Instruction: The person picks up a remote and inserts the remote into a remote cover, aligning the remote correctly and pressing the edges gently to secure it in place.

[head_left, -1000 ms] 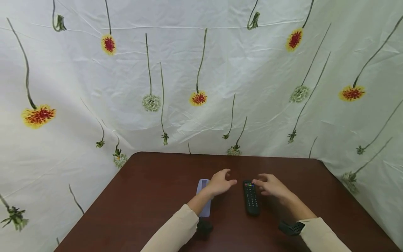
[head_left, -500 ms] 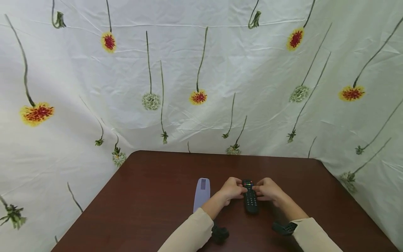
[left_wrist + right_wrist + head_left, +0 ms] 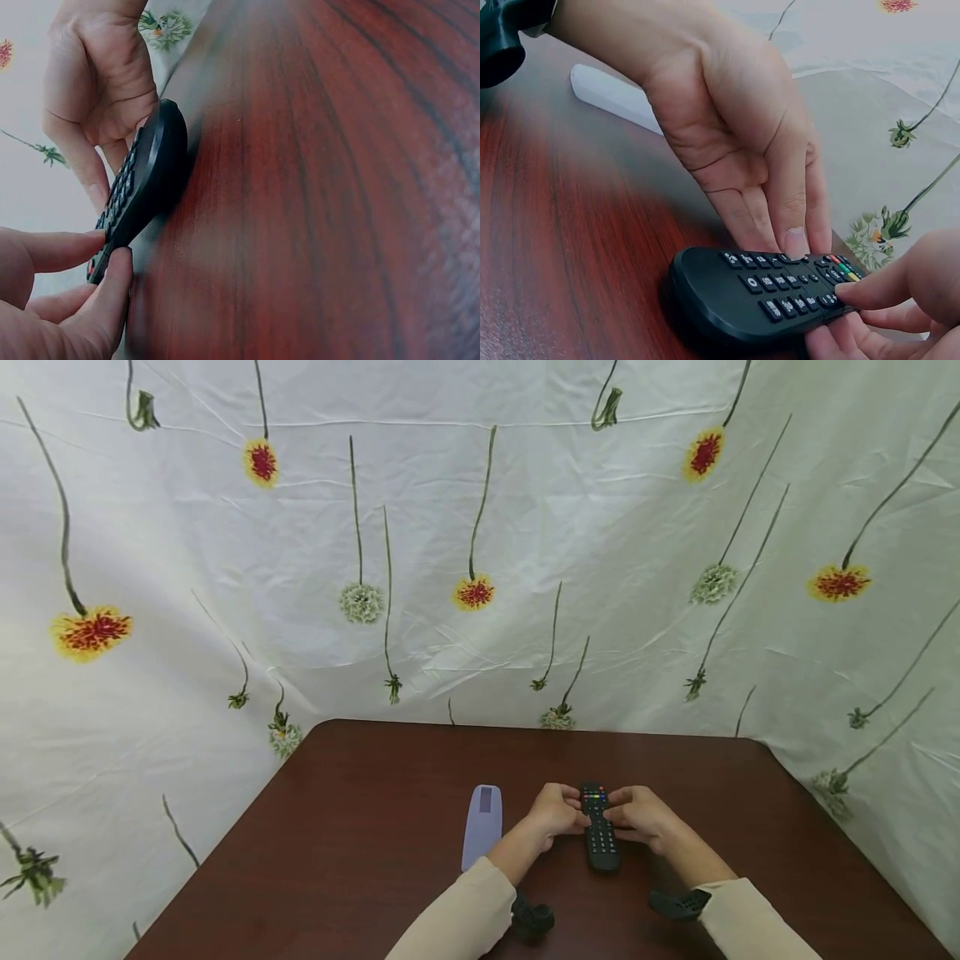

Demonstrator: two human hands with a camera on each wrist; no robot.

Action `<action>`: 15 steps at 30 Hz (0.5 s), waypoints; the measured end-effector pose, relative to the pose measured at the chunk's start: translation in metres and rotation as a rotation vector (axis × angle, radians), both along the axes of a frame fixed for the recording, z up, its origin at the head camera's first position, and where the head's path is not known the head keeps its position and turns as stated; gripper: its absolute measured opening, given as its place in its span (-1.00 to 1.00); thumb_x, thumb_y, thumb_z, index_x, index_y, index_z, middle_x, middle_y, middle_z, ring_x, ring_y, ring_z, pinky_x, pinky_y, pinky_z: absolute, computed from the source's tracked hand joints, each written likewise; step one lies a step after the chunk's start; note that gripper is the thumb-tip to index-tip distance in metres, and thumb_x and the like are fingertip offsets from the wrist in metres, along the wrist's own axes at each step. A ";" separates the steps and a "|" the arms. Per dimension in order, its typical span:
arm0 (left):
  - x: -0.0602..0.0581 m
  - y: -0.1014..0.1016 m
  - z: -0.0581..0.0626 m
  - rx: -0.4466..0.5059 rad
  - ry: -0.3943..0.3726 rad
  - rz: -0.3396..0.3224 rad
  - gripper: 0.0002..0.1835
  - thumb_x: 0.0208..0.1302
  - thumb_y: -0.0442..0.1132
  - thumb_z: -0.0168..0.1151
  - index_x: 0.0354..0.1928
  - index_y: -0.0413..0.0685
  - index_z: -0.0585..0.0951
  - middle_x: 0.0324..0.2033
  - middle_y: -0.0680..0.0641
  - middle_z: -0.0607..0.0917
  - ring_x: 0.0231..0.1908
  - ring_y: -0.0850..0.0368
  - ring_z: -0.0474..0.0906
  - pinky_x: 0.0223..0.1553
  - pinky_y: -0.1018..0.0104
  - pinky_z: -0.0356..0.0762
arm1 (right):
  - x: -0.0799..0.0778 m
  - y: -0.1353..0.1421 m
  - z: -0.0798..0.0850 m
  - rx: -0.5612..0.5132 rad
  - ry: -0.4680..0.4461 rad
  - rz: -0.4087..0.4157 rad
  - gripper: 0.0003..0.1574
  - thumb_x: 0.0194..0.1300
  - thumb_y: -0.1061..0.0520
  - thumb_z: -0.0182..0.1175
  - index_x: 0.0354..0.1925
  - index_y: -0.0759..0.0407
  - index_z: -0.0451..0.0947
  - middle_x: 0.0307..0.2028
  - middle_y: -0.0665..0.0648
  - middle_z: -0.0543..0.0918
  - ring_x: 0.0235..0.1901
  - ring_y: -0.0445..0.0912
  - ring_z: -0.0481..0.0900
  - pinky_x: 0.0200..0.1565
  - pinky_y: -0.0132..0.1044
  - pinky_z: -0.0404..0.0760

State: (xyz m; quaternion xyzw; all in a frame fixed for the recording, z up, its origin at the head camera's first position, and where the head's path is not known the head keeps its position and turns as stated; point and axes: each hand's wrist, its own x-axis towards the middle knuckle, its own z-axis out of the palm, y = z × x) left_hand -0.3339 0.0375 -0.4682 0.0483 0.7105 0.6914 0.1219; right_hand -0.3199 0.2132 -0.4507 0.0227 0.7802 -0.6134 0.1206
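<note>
A black remote control (image 3: 600,831) lies between both hands on the table, its keys facing up. My left hand (image 3: 553,811) holds its left edge, thumb on the keys and fingertips along the side. From the right, my right hand (image 3: 641,814) pinches the opposite edge, with the thumb over the keys. In the left wrist view the remote (image 3: 142,176) appears edge-on, its thick end slightly off the tabletop. The right wrist view shows the remote's number keys (image 3: 776,281) and coloured buttons near the far end. Some fingertips are hidden beneath the remote.
A pale lavender, long flat object (image 3: 482,827) with a darker window lies left of the remote, partly behind the left forearm. The dark red-brown table (image 3: 375,827) has rounded far corners. Behind it hangs a white flower-patterned cloth (image 3: 420,527).
Both hands have closed in on the remote from its two sides and now hold it. The left hand moved right, uncovering the lavender object. Over the last half second little has moved.
</note>
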 end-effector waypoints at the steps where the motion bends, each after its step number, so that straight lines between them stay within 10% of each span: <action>1: 0.000 -0.001 0.001 -0.006 -0.003 -0.002 -0.49 0.11 -0.73 0.33 0.15 -0.50 0.52 -0.21 -0.17 0.64 -0.21 -0.06 0.72 -0.20 0.12 0.73 | 0.000 0.000 0.000 -0.005 -0.002 0.000 -0.50 0.39 0.46 0.14 0.23 0.63 0.30 -0.02 0.41 0.57 -0.13 0.06 0.63 -0.02 0.03 0.69; 15: -0.006 -0.014 0.017 0.033 0.027 -0.021 -0.46 0.15 -0.70 0.32 0.21 -0.42 0.52 -0.21 -0.20 0.68 -0.20 -0.02 0.72 -0.15 0.07 0.72 | -0.005 -0.004 0.015 -0.053 0.035 0.012 -0.42 0.41 0.41 0.16 0.31 0.55 0.25 0.00 0.40 0.60 -0.12 0.06 0.67 -0.02 0.05 0.69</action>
